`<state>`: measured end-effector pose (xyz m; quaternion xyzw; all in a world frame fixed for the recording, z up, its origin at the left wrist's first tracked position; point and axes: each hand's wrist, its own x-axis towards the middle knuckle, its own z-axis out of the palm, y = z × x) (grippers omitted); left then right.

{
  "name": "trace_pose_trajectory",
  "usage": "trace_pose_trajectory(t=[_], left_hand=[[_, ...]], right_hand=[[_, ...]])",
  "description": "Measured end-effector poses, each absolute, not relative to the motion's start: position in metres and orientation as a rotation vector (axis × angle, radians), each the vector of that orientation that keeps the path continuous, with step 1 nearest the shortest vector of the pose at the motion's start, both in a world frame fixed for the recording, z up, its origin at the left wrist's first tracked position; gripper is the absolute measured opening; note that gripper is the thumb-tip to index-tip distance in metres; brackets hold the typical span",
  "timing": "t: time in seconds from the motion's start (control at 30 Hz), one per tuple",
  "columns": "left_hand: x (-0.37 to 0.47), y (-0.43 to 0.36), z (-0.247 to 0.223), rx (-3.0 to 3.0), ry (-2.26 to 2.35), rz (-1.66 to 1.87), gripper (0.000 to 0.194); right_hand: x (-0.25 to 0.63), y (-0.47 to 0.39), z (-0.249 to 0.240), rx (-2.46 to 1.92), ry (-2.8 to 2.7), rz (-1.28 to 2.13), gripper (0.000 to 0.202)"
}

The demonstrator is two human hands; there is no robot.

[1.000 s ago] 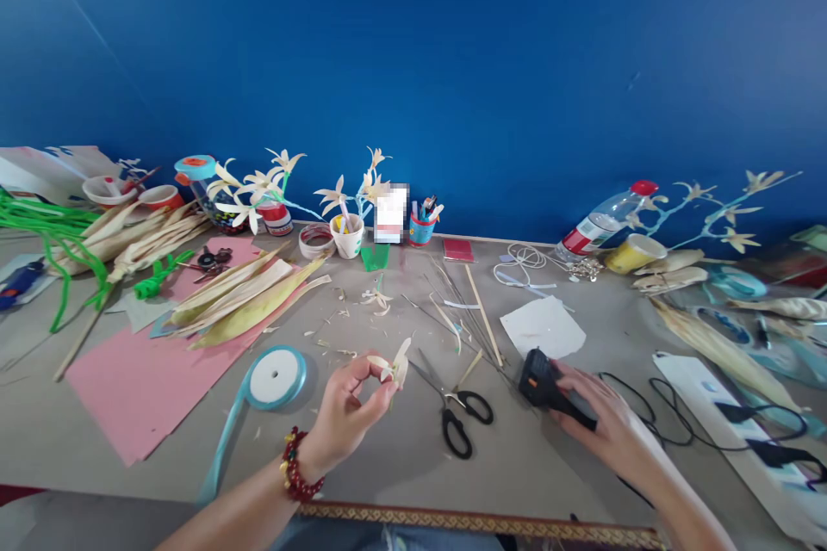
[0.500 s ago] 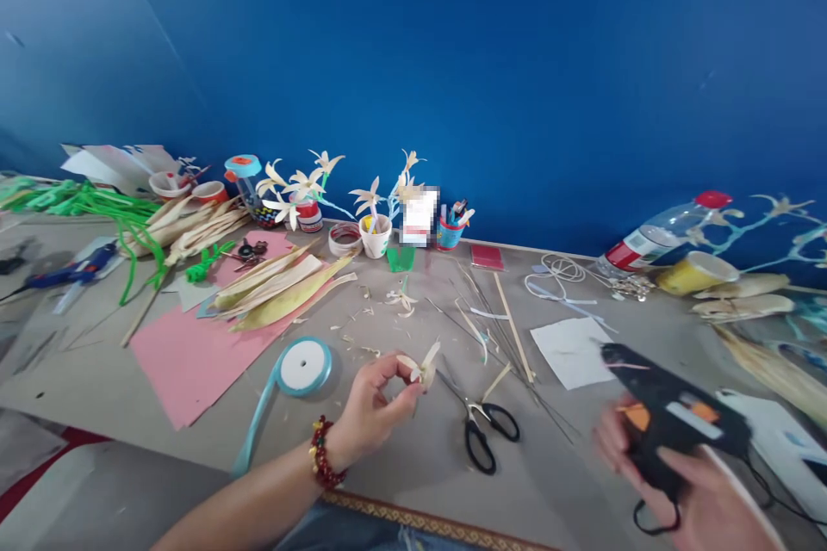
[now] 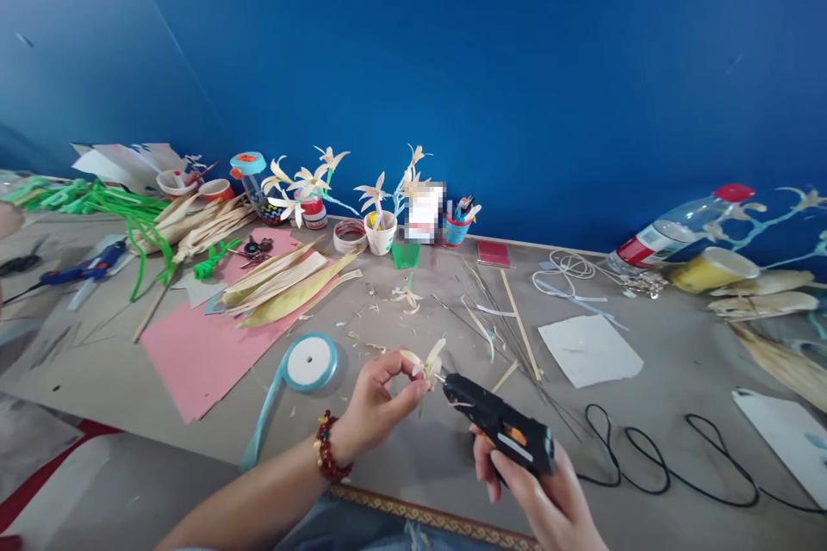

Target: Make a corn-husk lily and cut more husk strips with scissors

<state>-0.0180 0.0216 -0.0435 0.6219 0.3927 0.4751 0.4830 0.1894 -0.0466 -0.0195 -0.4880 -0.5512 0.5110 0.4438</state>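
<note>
Right of the ribbon spool (image 3: 311,366), your left hand (image 3: 382,398) pinches the flower (image 3: 427,363), probably light and fragile: hold it low. Your right hand (image 3: 535,489) clasps the glue gun (image 3: 494,420), likely heavier.

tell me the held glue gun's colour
The gun is mostly black with some orange; best seen in the head view.

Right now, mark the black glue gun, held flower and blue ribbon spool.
Black glue gun (image 3: 486,417): head view, on its body.
Held flower (image 3: 428,368): head view, near its centre.
Blue ribbon spool (image 3: 310,371): head view, on its white face.
</note>
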Motion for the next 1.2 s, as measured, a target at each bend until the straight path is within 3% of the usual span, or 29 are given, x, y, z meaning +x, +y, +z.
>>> trace_pose_trajectory(t=[1.2], left_hand=[[-0.0192,0.0216,-0.0498,1.407,0.81,1.18,0.017]], right_hand=[[0.1852,-0.0431,-0.0278,-1.312,-1.634,0.994,0.038]])
